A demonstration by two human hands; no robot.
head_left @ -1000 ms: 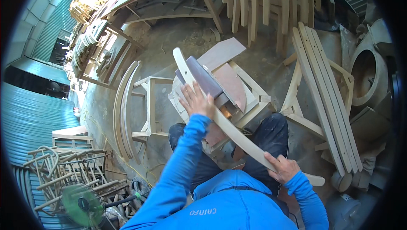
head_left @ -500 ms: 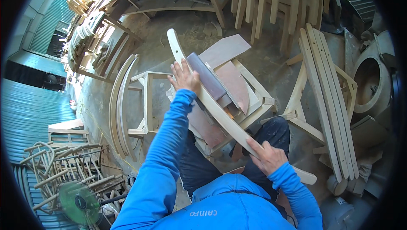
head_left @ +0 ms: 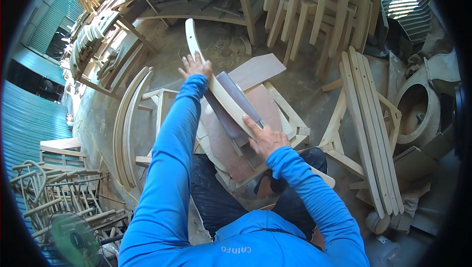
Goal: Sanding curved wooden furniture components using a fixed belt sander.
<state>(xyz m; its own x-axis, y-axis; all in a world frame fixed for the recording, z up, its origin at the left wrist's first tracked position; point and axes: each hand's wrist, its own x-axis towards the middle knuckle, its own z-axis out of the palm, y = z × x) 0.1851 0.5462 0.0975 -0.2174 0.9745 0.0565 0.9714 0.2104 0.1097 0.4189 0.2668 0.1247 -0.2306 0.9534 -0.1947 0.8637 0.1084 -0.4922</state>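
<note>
A long, curved strip of pale wood (head_left: 225, 101), with a hole near its far end, lies slantwise across the middle of the view. Beneath it is a long, flat brown surface (head_left: 242, 94) that resembles a sanding belt, showing on both sides of the strip. My left hand (head_left: 197, 67) presses on the far part of the wood, its fingers stretched out and spread. Closer to me, my right hand (head_left: 269, 140) grips the strip from its right side, index finger along the top. My right forearm covers part of the wood; its near end (head_left: 325, 178) emerges beyond the sleeve.
Pinkish boards (head_left: 258, 70) lie around a wooden frame (head_left: 301, 132) before my knees. Curved strips (head_left: 129, 124) lean at the left, and several long slats (head_left: 371, 134) rest on a frame at the right. Stacked chair frames (head_left: 319, 11) stand behind; a green fan (head_left: 74, 240) is lower left.
The curved wooden strip has slid away from me over the brown surface. My right hand has moved forward and left, closer to my left hand. The whole view has shifted slightly.
</note>
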